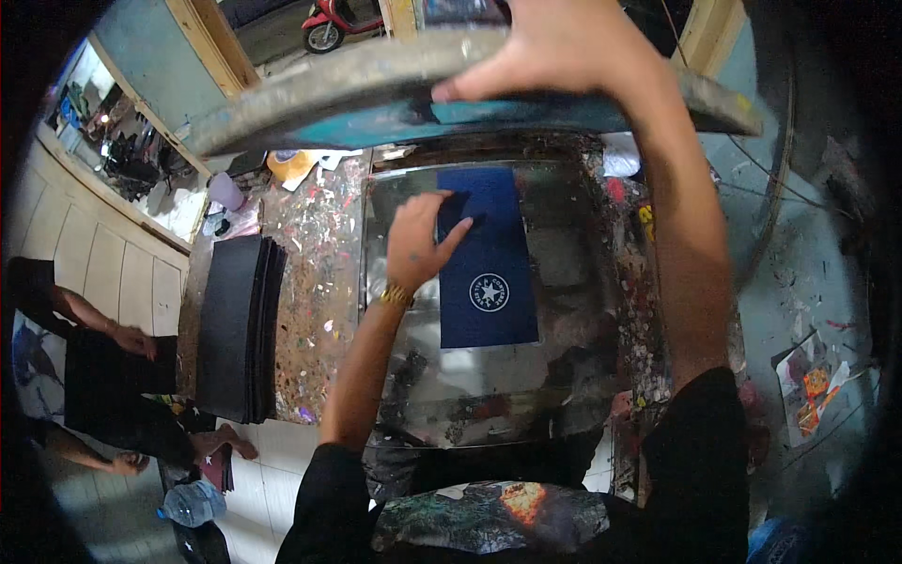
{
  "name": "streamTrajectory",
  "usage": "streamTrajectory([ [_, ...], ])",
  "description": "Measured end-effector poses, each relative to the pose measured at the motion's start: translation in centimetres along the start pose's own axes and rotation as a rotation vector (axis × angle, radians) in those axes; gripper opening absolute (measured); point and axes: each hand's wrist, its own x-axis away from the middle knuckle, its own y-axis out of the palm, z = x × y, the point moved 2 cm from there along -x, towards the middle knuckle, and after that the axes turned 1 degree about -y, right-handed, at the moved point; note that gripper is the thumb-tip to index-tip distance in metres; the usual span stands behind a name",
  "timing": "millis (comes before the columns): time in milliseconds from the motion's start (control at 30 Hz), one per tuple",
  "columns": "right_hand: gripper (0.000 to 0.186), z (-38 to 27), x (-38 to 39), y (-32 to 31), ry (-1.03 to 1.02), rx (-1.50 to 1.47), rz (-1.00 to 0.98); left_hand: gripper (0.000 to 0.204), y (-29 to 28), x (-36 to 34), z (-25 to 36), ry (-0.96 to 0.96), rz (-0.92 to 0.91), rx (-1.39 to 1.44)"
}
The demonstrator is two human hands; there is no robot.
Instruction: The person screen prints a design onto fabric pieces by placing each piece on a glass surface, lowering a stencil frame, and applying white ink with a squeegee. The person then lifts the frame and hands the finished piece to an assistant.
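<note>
A dark blue rectangular panel [484, 240], seemingly cloth, lies lengthwise on a dark, glossy printing board [573, 310]. A round white print with a star [489, 292] sits near its closer end. My left hand [418, 242], with a gold-coloured watch [395, 295] at the wrist, is over the panel's left edge. Its thumb and fingers are spread; whether the fingertips press on the cloth I cannot tell. Above the far end, my right hand [573, 47] grips the rim of a tilted-up screen printing frame [348, 80]. The frame's underside shows teal; some right fingers are hidden.
A stack of black panels [240, 329] stands on the paint-spattered table [310, 273] to the left. Another person's hand [138, 342] is beyond it, near a water bottle [194, 504]. A lilac cup [225, 192] sits at the far left. Cables hang along the right wall.
</note>
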Motion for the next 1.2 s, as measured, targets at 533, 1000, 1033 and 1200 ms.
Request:
streamTrajectory([
  [533,0.117,2.4,-4.9,-0.7,0.067,-0.003,-0.02,0.034,-0.9,3.8,-8.2,-0.413,0.296,0.053],
  [1000,0.105,3.5,-6.1,-0.2,0.136,0.007,-0.001,0.064,-22.3,15.9,-12.4,-0.563,0.533,-1.034],
  [1033,0.109,3.6,-6.1,-0.2,0.102,-0.053,0.004,0.065,-18.6,14.2,-10.3,-0.458,0.341,-0.661],
  [1200,0.121,4.2,-6.5,0.1,0.062,0.056,0.057,0.087,-1.4,13.9,-4.7,-0.012,-0.423,0.062],
])
